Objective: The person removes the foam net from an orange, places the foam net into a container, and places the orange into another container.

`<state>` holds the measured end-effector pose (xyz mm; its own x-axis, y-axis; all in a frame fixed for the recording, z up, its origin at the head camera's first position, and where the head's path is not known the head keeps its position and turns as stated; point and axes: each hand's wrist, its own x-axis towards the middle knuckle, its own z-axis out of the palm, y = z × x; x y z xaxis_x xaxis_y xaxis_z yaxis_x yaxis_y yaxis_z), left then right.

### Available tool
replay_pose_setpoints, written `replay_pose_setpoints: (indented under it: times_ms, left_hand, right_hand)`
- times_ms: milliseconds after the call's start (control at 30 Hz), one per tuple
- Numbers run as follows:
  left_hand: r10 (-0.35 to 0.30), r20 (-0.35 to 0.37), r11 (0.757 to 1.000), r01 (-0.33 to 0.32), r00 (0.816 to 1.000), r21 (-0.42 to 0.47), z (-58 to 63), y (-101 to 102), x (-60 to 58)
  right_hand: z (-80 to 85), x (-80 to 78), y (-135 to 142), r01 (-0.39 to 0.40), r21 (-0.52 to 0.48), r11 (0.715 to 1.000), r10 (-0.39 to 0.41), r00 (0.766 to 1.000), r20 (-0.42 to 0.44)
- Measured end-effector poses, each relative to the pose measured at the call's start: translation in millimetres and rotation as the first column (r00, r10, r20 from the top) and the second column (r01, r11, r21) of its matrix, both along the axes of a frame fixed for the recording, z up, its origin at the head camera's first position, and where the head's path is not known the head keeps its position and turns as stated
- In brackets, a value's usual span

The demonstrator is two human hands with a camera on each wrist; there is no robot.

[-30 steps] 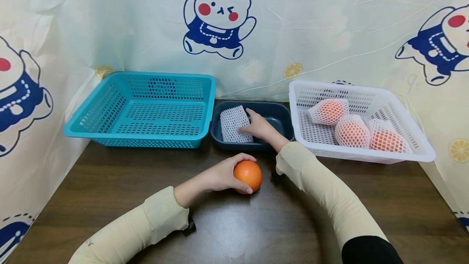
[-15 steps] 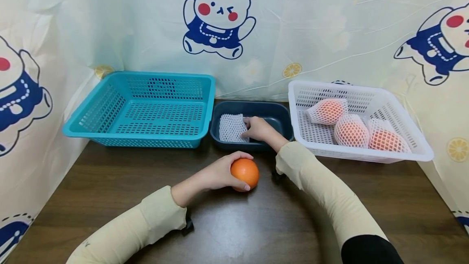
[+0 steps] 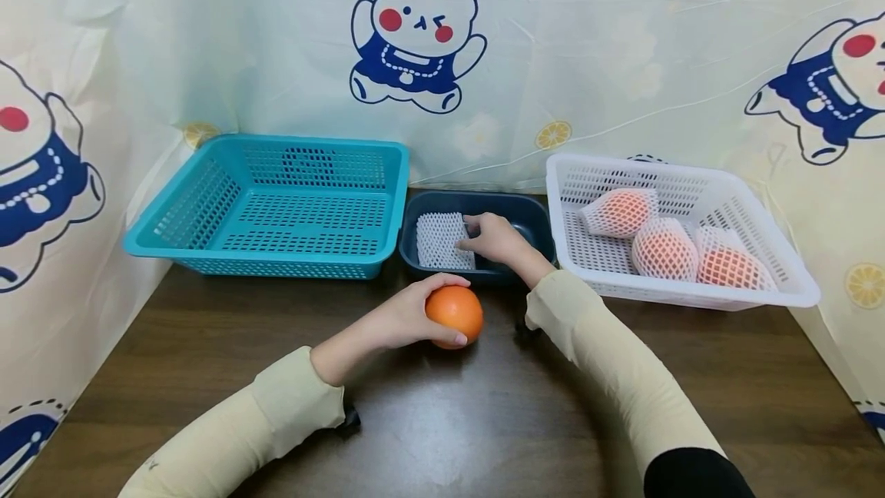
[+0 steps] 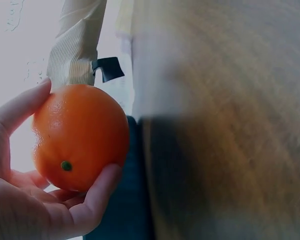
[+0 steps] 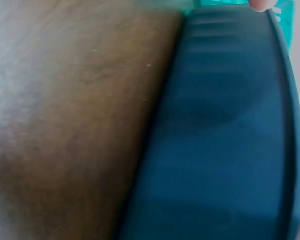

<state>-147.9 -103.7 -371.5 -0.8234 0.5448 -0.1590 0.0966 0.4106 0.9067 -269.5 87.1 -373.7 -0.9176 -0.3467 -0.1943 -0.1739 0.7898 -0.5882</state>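
My left grip is holding the orange, thumb on the near side and fingers around the far side, spread about as wide as the fruit. The orange is sitting just in front of the dark-blue tray; whether its underside is touching the bench, I cannot tell. My right grip is reaching into the tray at the right edge of a white foam-net sleeve. Thumb and forefinger are showing a gap, and whether they are pinching any mesh is not clear.

For a clean hold, I am judging, the right fingertips should be catching just the edge layer without crushing the net, while the left should be cradling the fruit lightly.

The orange is looking round, glossy and finely dimpled, with a green stem button showing. The sleeve is lying flat, full of small holes. The tray is curving smoothly at its corners. Slotted plastic is forming the teal basket and the white basket, the latter holding three netted fruits.
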Motion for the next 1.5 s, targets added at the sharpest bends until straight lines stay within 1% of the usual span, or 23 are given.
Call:
replay_pose_setpoints:
  times_ms: [133,300,400,467,533,633,700,800,1000,1067,1200,1300,1433,1500]
  left_hand:
    - [-0.007,-0.011,1.0,0.007,1.0,0.019,6.7,-3.3,-2.0]
    - [-0.007,-0.006,0.999,0.007,1.0,0.044,16.0,-11.4,-4.9]
    - [-0.005,-0.018,0.999,0.006,1.0,0.052,22.7,-17.8,-5.4]
    - [-0.002,-0.024,0.998,0.003,1.0,0.058,29.1,-23.0,-5.0]
    - [0.005,-0.038,0.998,-0.003,0.999,0.06,34.2,-29.3,-5.3]
    - [0.028,-0.054,0.998,-0.024,0.998,0.064,41.1,-41.4,-5.7]
    - [0.046,-0.073,0.998,-0.042,0.996,0.054,43.7,-50.6,-6.1]
    - [0.071,-0.087,0.997,-0.067,0.994,0.046,48.1,-64.6,-5.5]
    - [0.137,-0.082,0.99,-0.133,0.987,0.051,63.4,-85.0,-4.3]
    - [0.156,-0.082,0.987,-0.152,0.984,0.057,68.8,-89.6,-4.3]
    - [0.187,-0.091,0.981,-0.181,0.978,0.072,75.7,-98.1,-6.0]
    - [0.213,-0.106,0.976,-0.205,0.971,0.078,79.4,-105.1,-8.3]
    - [0.264,-0.122,0.964,-0.257,0.957,0.069,83.3,-115.3,-13.7]
    - [0.295,-0.135,0.956,-0.29,0.946,0.051,84.0,-120.4,-17.1]
  right_hand:
    - [6.6,1.9,5.4,0.005,-0.04,0.999,-0.006,1.0,-0.027]
    - [12.0,4.7,8.2,-0.029,-0.119,0.993,0.023,0.999,-0.046]
    - [11.9,6.0,7.2,-0.051,-0.177,0.983,0.042,0.998,-0.054]
    - [11.4,7.1,5.6,-0.053,-0.244,0.968,0.046,0.998,-0.037]
    - [11.7,9.1,2.9,-0.043,-0.335,0.941,0.044,0.999,-0.005]
    - [13.2,13.3,-3.6,-0.008,-0.473,0.881,0.042,0.997,0.06]
    - [14.4,16.7,-9.2,0.013,-0.534,0.845,0.044,0.995,0.093]
    - [13.0,21.0,-18.4,0.037,-0.597,0.801,0.058,0.989,0.139]
    - [8.2,29.2,-35.4,0.103,-0.676,0.73,0.075,0.971,0.229]
    - [7.5,31.4,-40.2,0.124,-0.691,0.712,0.071,0.966,0.247]
    - [5.8,35.9,-49.5,0.161,-0.727,0.667,0.071,0.958,0.277]
    - [4.7,39.5,-57.0,0.201,-0.761,0.617,0.082,0.945,0.316]
    - [5.2,44.2,-65.5,0.274,-0.805,0.526,0.107,0.918,0.383]
    - [5.9,45.7,-68.7,0.307,-0.818,0.487,0.113,0.906,0.407]
